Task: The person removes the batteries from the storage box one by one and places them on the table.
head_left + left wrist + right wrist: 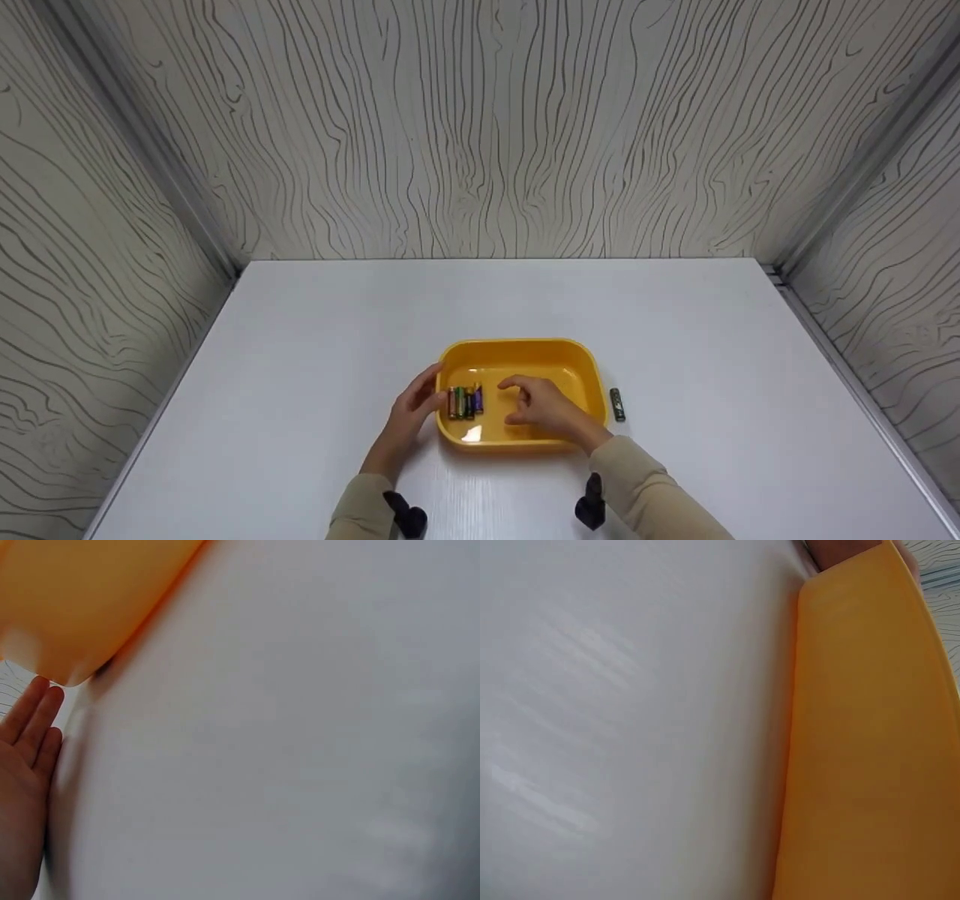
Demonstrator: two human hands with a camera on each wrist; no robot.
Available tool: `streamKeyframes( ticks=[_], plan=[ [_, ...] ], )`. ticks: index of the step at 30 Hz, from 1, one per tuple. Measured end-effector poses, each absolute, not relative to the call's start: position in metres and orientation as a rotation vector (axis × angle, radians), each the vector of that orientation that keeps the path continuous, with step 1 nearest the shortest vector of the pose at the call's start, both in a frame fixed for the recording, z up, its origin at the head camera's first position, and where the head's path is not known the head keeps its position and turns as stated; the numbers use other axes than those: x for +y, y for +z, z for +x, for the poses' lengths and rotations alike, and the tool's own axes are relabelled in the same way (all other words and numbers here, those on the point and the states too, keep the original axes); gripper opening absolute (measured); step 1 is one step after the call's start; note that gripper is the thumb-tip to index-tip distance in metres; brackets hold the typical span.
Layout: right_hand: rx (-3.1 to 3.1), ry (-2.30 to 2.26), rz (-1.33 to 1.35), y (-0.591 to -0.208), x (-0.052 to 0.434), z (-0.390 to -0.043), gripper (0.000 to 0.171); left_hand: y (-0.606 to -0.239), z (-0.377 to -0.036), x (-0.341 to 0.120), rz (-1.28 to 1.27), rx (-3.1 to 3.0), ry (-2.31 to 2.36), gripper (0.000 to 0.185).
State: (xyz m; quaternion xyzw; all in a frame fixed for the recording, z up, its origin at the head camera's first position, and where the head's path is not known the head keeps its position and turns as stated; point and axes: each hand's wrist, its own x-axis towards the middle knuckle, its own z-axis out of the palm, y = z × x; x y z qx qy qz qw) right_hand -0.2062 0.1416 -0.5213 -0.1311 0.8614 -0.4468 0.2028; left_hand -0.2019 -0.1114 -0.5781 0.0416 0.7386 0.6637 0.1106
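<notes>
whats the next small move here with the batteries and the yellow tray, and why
Probably the right hand should lift out of the yellow tray and reach right for the lone battery on the table. A row of batteries already lies inside, that hand seems to hold nothing, and the left hand rests on the tray's left rim.

White table [300, 360] with yellow tray [596, 375] and one loose battery [617, 404]
</notes>
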Motion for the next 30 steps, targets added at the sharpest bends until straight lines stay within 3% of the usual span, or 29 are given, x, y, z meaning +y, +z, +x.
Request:
streamKeyframes(
  ticks=[30],
  plan=[
    [2.522,-1.123,-0.288,-0.531,0.102,-0.215,0.06,-0.577,-0.2,-0.111,0.149,2.183,1.951,0.056]
  ],
)
